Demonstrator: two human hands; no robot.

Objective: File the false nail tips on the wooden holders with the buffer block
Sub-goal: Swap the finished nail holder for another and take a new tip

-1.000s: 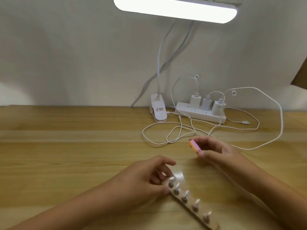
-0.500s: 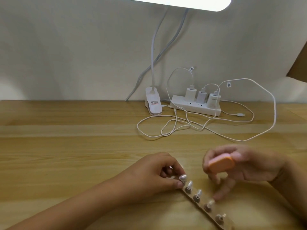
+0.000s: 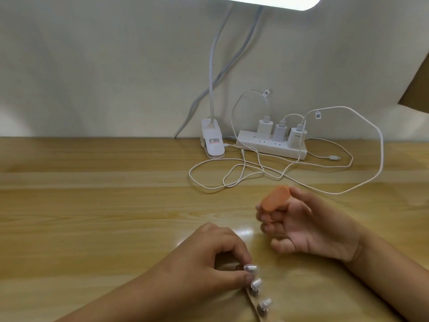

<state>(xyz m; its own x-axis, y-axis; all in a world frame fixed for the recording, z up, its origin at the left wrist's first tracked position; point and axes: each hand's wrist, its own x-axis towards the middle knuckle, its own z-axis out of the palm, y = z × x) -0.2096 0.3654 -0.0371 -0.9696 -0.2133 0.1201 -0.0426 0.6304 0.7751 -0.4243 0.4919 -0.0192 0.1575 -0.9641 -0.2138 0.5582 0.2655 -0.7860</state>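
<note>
A wooden holder strip (image 3: pixel 323 305) lies on the table at the bottom middle and runs off the lower edge. Three pale false nail tips stand on it, the nearest-to-hand tip (image 3: pixel 250 268), a second tip (image 3: pixel 256 284) and a third tip (image 3: pixel 264 304). My left hand (image 3: pixel 209 263) pinches the far end of the strip, fingers curled over it. My right hand (image 3: pixel 308 226) is raised above the table, palm turned up, and grips the orange buffer block (image 3: pixel 274 201) between thumb and fingers. The block is well apart from the tips.
A white power strip (image 3: pixel 271 147) with three chargers sits at the back by the wall. Loose white cables (image 3: pixel 232 175) loop over the table in front of it. A white clip lamp base (image 3: pixel 212 141) stands to its left, the lamp head overhead.
My right hand has turned palm up and lifted the buffer block away from the strip. The view has tilted, so the holder strip now sits lower in the picture.
</note>
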